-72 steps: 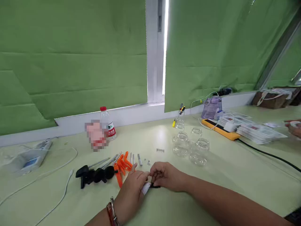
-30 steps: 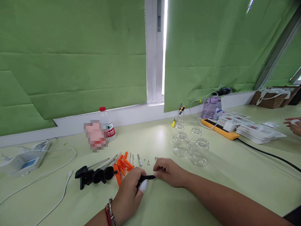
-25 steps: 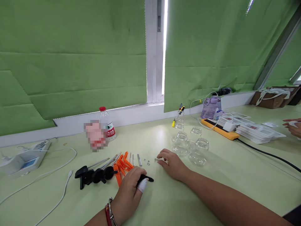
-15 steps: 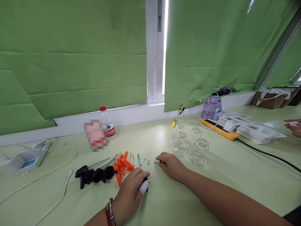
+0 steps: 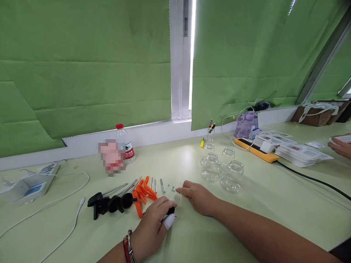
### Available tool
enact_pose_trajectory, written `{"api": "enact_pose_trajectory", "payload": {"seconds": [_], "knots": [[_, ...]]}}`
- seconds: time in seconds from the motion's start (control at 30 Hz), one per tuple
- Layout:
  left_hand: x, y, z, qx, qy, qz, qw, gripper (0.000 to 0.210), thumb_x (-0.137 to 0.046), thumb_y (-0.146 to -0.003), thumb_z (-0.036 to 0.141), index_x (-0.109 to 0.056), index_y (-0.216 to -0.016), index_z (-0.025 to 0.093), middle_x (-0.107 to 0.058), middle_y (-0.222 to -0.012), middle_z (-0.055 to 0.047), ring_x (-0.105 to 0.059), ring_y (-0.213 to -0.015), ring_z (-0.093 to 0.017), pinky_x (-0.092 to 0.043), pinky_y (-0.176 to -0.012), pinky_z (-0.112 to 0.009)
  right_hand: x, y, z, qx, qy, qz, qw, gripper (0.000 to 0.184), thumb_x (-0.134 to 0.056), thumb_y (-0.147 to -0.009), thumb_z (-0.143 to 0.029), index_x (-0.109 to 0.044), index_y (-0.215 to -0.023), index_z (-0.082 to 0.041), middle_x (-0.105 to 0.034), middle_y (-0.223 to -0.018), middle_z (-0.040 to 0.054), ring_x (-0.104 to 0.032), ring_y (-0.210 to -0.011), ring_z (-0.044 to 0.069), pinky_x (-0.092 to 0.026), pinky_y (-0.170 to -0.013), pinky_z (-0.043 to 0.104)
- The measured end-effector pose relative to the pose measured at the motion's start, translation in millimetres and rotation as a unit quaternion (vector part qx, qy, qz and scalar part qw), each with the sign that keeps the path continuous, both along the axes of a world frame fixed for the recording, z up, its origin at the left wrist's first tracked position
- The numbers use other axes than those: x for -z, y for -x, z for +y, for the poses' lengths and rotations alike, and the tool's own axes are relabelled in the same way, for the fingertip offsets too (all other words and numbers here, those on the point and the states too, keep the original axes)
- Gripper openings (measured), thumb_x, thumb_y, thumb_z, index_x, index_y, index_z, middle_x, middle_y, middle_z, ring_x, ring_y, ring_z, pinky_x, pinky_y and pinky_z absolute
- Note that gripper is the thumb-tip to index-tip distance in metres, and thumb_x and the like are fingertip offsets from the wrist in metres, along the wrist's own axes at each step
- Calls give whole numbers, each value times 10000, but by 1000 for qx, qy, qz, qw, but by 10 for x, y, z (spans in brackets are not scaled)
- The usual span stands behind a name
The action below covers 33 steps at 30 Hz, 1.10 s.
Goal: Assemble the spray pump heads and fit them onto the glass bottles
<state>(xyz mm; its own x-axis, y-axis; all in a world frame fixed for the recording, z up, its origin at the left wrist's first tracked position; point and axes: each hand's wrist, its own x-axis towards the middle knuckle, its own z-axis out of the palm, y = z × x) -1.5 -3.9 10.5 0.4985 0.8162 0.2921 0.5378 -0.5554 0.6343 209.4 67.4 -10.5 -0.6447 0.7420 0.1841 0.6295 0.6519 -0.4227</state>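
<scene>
My left hand (image 5: 156, 223), its thumb wrapped in white tape, is closed around a small black part (image 5: 171, 210) that the fingers mostly cover. To its right, my right hand (image 5: 197, 197) rests low over the table with the index finger reaching left beside a few small metal nuts (image 5: 173, 189). Under those fingers a small coil spring (image 5: 181, 193) shows only in part, pinched as far as I can see. Metal pins (image 5: 162, 185) lie left of the nuts. Close to my left hand are orange plastic levers (image 5: 146, 190) and black pump heads with metal rods (image 5: 114, 204).
Clear glass jars (image 5: 231, 177) stand right of centre. Behind are a water bottle (image 5: 128, 148) and an orange power strip (image 5: 256, 150) with a black cable. White cables and a white power strip (image 5: 35, 186) lie left. Another person's hand (image 5: 341, 146) is at the far right.
My right hand has shifted slightly left, its index finger now stretched close to the nuts and more of the spring covered. My left hand has barely moved.
</scene>
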Motion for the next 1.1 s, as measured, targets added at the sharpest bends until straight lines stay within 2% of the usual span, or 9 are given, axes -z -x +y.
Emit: {"api": "enact_pose_trajectory", "payload": {"seconds": [0.3, 0.53, 0.67, 0.83, 1.1], "knots": [[-30, -12, -11, -2, 2, 8, 1000, 265, -414, -881, 177, -570, -1091, 219, -582, -940, -69, -551, -843, -188, -467, -743, -311, -83, -1, -5, 3, 56, 72, 996, 310, -399, -835, -76, -586, -1042, -213, -590, -998, 44, -554, -838, 148, -430, -755, 265], [-37, -12, -23, -6, 4, 6, 1000, 257, -420, -865, 154, -576, -1063, 208, -580, -927, -69, -551, -827, -184, -463, -729, -302, -86, -95, 90, 24, 135, 122, 983, 224, -448, -772, -72, -580, -907, -192, -561, -756, -8, -479, -685, 115, -398, -644, 229], [-39, -13, -22, 1, 8, 1, 1000, 230, -419, -873, 185, -579, -1038, 200, -583, -904, -72, -552, -799, -181, -466, -711, -298, -96, -144, 111, 19, 176, 139, 974, 228, -443, -744, -54, -572, -877, -187, -540, -718, -19, -467, -648, 102, -389, -617, 215], [-52, -15, -10, 15, 27, 1, 1000, 220, -410, -887, 209, -571, -1037, 206, -575, -907, -65, -549, -813, -175, -464, -732, -296, -99, -171, 118, 10, 168, 142, 976, 208, -451, -720, -44, -571, -823, -180, -542, -702, -20, -465, -642, 102, -374, -590, 205], [-50, -10, 2, 3, 45, 6, 999, 187, -427, -871, 181, -572, -986, 210, -579, -883, -44, -547, -818, -167, -454, -752, -288, -75, -187, 135, 7, 154, 127, 980, 192, -452, -728, -51, -564, -818, -177, -551, -699, -23, -464, -632, 97, -369, -579, 200]]}}
